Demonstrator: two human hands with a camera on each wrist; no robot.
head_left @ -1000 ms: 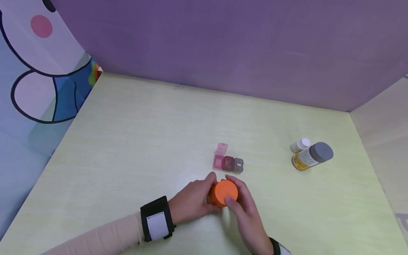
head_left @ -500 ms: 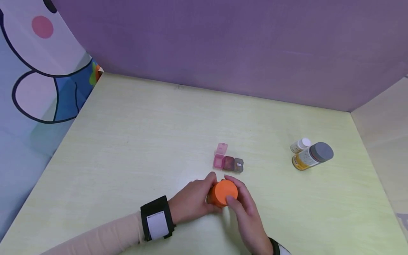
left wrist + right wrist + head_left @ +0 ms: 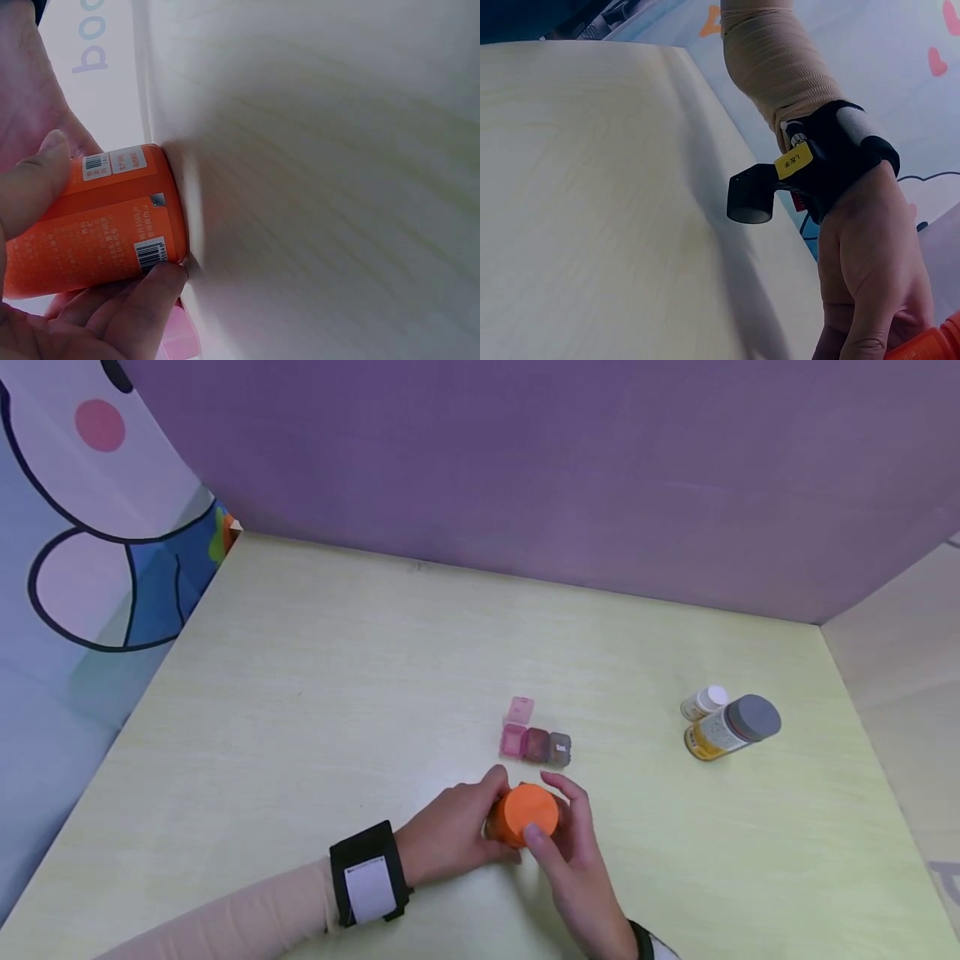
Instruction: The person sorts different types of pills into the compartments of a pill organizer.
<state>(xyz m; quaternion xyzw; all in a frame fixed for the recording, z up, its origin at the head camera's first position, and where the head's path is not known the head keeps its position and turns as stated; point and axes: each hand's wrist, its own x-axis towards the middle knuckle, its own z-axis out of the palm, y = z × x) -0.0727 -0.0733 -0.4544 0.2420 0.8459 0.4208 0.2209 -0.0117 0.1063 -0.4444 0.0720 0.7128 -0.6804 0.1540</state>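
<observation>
An orange bottle (image 3: pixel 97 240) with printed labels and barcodes stands at the front middle of the table. My left hand (image 3: pixel 453 827) grips its body, thumb on one side and fingers on the other. On top sits a round orange cap (image 3: pixel 531 808), ribbed along its side in the right wrist view. The right hand (image 3: pixel 577 860) holds the cap's right side, its thumb at the near edge and its index finger raised slightly off the far edge. Just beyond the bottle lies a small pill box (image 3: pixel 536 745) in pink, dark red and grey; its pink lid stands open.
At the right of the table (image 3: pixel 337 677) are a small white-capped bottle (image 3: pixel 705 702) and a larger bottle with a grey cap (image 3: pixel 731 728), close together. A purple panel (image 3: pixel 525 468) rises along the back edge; a cartoon-printed cloth (image 3: pixel 90 593) hangs at the left.
The right hand's index finger has lifted from the cap's far side, and its thumb has shifted slightly left along the near edge. My left hand keeps its place on the bottle.
</observation>
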